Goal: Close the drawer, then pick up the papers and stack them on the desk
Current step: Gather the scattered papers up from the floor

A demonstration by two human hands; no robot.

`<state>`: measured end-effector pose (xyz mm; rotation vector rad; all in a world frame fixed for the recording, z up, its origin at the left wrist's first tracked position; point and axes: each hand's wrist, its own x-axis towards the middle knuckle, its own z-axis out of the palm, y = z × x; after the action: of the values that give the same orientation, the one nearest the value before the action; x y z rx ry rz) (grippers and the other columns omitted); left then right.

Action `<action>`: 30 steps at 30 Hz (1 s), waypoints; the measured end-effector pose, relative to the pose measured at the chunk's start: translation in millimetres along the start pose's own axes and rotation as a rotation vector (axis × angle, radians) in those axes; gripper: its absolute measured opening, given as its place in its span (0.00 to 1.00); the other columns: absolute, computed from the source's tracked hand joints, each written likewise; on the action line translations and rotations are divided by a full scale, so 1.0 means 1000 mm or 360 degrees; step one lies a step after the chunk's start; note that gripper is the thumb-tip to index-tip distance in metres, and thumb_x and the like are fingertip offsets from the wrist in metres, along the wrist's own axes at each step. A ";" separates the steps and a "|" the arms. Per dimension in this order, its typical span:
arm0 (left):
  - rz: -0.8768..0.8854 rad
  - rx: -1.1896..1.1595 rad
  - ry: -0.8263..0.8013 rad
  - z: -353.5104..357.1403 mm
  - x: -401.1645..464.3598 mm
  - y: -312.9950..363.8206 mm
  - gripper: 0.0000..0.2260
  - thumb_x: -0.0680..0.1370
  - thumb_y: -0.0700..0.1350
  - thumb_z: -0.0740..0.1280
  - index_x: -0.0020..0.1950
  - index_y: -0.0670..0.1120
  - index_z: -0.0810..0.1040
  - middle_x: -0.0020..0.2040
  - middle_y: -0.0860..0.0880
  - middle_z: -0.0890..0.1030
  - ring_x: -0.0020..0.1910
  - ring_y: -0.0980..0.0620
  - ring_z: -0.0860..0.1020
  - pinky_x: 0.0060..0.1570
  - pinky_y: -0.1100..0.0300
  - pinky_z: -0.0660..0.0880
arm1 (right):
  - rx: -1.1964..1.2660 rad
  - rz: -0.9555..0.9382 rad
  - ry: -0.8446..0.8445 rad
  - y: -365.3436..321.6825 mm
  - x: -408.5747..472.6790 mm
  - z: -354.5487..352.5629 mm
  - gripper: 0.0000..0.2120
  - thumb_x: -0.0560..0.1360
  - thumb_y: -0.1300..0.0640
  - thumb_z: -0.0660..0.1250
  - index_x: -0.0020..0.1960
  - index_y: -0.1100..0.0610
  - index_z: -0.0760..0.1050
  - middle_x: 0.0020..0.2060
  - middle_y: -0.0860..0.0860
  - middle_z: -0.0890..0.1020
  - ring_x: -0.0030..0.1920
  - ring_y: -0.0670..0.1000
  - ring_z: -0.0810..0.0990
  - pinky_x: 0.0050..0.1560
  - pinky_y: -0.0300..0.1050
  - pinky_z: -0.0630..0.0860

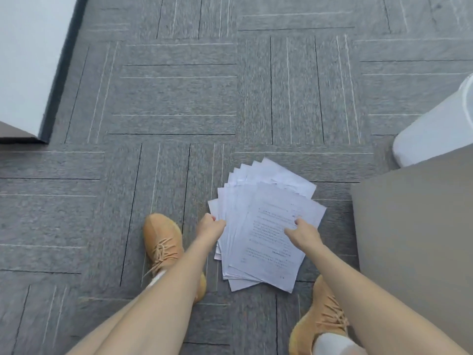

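Observation:
A fanned pile of several white printed papers (266,224) lies on the grey carpet between my feet. My left hand (211,225) is at the pile's left edge, its fingers curled onto the sheets there. My right hand (304,233) rests on top of the pile's right half, fingers spread and pressing down on the top sheet. Nothing is lifted off the floor. No drawer shows in this view.
A grey desk or cabinet surface (414,226) stands close on the right, with a white bin (435,129) behind it. A white panel (28,60) fills the upper left corner. My tan shoes (161,242) flank the papers on the carpet (179,98).

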<state>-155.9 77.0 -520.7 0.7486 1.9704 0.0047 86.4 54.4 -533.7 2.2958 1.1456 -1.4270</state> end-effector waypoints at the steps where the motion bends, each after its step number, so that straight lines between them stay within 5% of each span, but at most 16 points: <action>1: -0.0021 0.0023 0.0009 0.007 0.010 -0.007 0.22 0.75 0.44 0.65 0.69 0.40 0.70 0.67 0.43 0.75 0.63 0.44 0.73 0.58 0.55 0.70 | 0.0033 0.0059 0.0010 0.008 0.011 0.006 0.22 0.78 0.52 0.62 0.71 0.56 0.67 0.60 0.58 0.78 0.54 0.59 0.78 0.40 0.43 0.69; 3: -0.0062 0.0071 0.0033 0.020 0.028 -0.019 0.24 0.74 0.44 0.66 0.69 0.42 0.70 0.66 0.44 0.75 0.64 0.43 0.74 0.60 0.54 0.71 | 0.0071 0.0196 0.0042 0.025 0.032 0.019 0.08 0.76 0.55 0.61 0.54 0.52 0.68 0.47 0.57 0.76 0.40 0.56 0.74 0.34 0.43 0.65; 5: -0.0094 0.0086 0.0094 0.032 0.045 -0.030 0.20 0.72 0.43 0.67 0.63 0.43 0.72 0.62 0.43 0.78 0.59 0.42 0.77 0.58 0.51 0.75 | 0.0133 0.0375 0.0097 0.041 0.052 0.032 0.09 0.70 0.56 0.60 0.48 0.59 0.69 0.48 0.60 0.75 0.40 0.57 0.71 0.34 0.45 0.65; 9: -0.0151 0.0011 0.0317 0.049 0.067 -0.039 0.20 0.72 0.38 0.64 0.64 0.40 0.70 0.63 0.39 0.73 0.60 0.39 0.75 0.61 0.48 0.74 | 0.0337 0.0634 0.0321 0.051 0.066 0.047 0.21 0.75 0.55 0.63 0.65 0.65 0.71 0.69 0.62 0.65 0.60 0.65 0.71 0.47 0.52 0.74; 13: -0.0026 -0.0069 0.0375 0.059 0.074 -0.034 0.17 0.73 0.37 0.62 0.63 0.41 0.69 0.61 0.40 0.74 0.58 0.40 0.74 0.55 0.51 0.73 | 0.0357 0.0463 0.0486 0.042 0.073 0.048 0.17 0.75 0.57 0.61 0.61 0.65 0.72 0.63 0.62 0.69 0.56 0.65 0.75 0.55 0.60 0.78; 21: 0.0213 0.0014 0.0209 0.064 0.077 -0.020 0.24 0.75 0.36 0.59 0.71 0.47 0.68 0.61 0.41 0.72 0.51 0.48 0.70 0.51 0.57 0.67 | 0.0263 -0.0012 0.0474 0.024 0.085 0.042 0.06 0.78 0.57 0.61 0.51 0.60 0.71 0.56 0.58 0.70 0.55 0.61 0.74 0.56 0.55 0.76; 30: -0.0059 -0.0210 0.0217 0.068 0.067 -0.017 0.22 0.68 0.47 0.71 0.59 0.41 0.72 0.59 0.42 0.77 0.55 0.42 0.77 0.54 0.53 0.76 | 0.0312 0.0169 0.0608 0.017 0.074 0.058 0.26 0.77 0.60 0.64 0.72 0.63 0.62 0.69 0.61 0.64 0.66 0.61 0.66 0.59 0.56 0.73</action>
<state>-131.4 76.3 -614.1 0.6399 2.0905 0.1659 76.4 49.1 -628.5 2.8097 0.9891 -1.1372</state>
